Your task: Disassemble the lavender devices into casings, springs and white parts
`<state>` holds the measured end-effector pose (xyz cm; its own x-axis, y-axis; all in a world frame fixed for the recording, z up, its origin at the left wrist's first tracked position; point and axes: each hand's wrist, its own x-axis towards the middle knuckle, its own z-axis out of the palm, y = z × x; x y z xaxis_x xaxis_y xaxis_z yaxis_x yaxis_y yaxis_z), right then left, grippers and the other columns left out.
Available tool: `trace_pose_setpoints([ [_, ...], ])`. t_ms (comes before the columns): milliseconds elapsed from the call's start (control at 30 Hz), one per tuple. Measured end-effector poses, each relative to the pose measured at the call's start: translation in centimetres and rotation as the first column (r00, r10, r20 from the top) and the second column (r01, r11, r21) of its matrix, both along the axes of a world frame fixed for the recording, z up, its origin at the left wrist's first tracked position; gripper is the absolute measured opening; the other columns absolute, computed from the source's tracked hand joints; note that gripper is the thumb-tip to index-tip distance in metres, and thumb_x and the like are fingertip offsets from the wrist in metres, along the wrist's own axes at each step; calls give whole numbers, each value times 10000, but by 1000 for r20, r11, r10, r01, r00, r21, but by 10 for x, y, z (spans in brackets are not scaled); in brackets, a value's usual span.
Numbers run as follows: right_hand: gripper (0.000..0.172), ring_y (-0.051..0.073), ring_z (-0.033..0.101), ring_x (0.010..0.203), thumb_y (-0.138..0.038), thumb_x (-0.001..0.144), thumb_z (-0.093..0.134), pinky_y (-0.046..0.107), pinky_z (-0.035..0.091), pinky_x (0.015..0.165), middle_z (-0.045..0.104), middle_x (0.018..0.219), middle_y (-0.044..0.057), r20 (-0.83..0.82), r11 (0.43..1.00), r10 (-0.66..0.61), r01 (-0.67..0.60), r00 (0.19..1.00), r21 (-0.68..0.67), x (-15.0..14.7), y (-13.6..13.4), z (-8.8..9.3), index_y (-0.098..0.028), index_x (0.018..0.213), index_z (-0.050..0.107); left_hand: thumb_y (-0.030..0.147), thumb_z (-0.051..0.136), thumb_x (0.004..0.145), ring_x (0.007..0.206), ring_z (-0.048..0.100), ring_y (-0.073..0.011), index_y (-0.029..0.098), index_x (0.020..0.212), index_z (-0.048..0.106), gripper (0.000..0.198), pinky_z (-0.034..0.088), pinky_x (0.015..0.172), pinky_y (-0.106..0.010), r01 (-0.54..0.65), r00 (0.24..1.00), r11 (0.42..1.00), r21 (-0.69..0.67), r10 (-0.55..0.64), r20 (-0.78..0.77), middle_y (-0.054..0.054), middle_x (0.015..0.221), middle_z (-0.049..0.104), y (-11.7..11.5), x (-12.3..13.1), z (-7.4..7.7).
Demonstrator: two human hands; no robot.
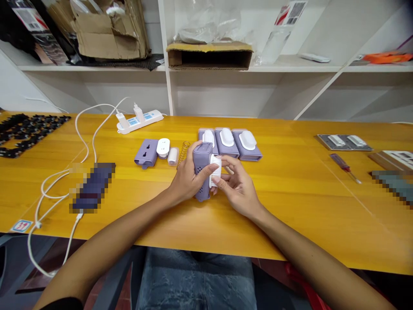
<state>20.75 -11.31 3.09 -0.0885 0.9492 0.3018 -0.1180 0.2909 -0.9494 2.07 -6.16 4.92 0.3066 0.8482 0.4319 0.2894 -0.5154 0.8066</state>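
Observation:
My left hand (189,178) is closed round a purple plastic housing (201,172) with small round holes in its side, held upright over the table. On the housing's right face sits a white ribbed part (215,171). The fingers of my right hand (240,185) pinch that white part, and my left thumb rests on it too. Just behind stand similar purple housings with white oval parts on them (248,140) (226,137), one partly hidden. To the left lie another purple housing with keyhole slots (146,153), a white socket piece (163,147), a small white cylinder (173,156) and a brass-coloured coil spring (183,153).
A white power strip (140,121) with cables stands at the back left, near a phone (93,187). Black parts (29,129) lie far left. On the right are a screwdriver (345,167), a grey plate with white pieces (343,142) and a blurred dark object (392,185). Shelves (258,69) rise behind.

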Motion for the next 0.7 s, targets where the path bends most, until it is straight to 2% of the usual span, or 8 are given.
trace_pose_setpoints([
  [400, 478, 130, 717, 710, -384, 984, 811, 333, 661, 609, 551, 1286, 44, -4, 1000, -4, 4, 1000, -7, -1, -2, 4, -374, 1399, 575, 795, 604, 998, 1176, 736, -326, 210, 1591, 418, 853, 614, 977, -481, -9, 1000, 998, 59, 10, -14, -154, 1337, 730, 2, 1, -2],
  [567, 611, 162, 736, 861, -307, 939, 843, 345, 669, 727, 529, 1322, 45, 15, 997, 66, -66, 998, -35, -2, -4, 5, -399, 1445, 515, 770, 626, 1000, 1183, 736, -322, 219, 1605, 415, 845, 616, 969, -467, -8, 1000, 997, 72, 8, -11, -156, 1367, 725, 3, 0, -1],
  [700, 623, 180, 734, 952, -235, 929, 799, 350, 659, 793, 550, 1333, 48, 155, 999, -1, -6, 988, 42, 0, -5, 4, -397, 1448, 495, 781, 603, 1006, 1237, 722, -337, 216, 1606, 414, 846, 606, 1012, -487, -23, 999, 997, 71, 26, -43, -163, 1413, 706, 2, 0, 1],
])
